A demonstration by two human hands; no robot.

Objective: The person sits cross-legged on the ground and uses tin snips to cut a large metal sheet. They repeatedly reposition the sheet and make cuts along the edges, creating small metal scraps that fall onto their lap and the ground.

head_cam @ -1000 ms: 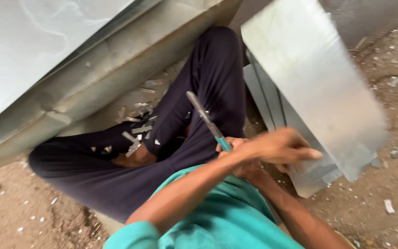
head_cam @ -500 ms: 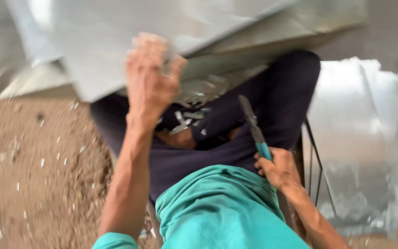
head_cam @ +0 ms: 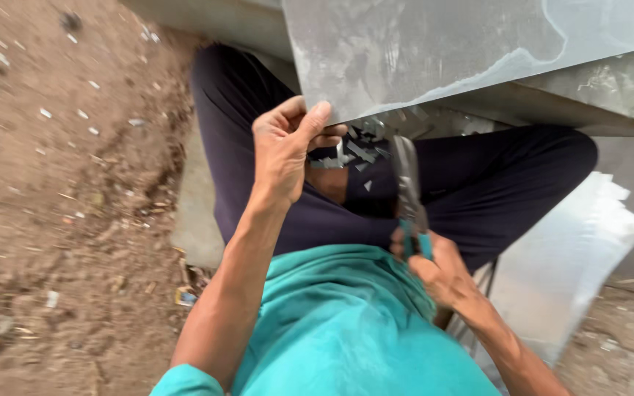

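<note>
Over gritty dirt ground [head_cam: 60, 220], left hand [head_cam: 288, 150] pinches smooth metal sheet [head_cam: 434, 51].

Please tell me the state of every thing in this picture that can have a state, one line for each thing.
Left hand: closed, pinching the sheet's lower corner.
Metal sheet: held up, tilted over the lap.
Right hand: closed around the snips' handles.
Tin snips: gripped, blades pointing up toward the sheet's edge; open or shut cannot be told.
Metal offcuts: loose, scattered on the lap.
Second metal sheet: lying beside the right leg.
</note>
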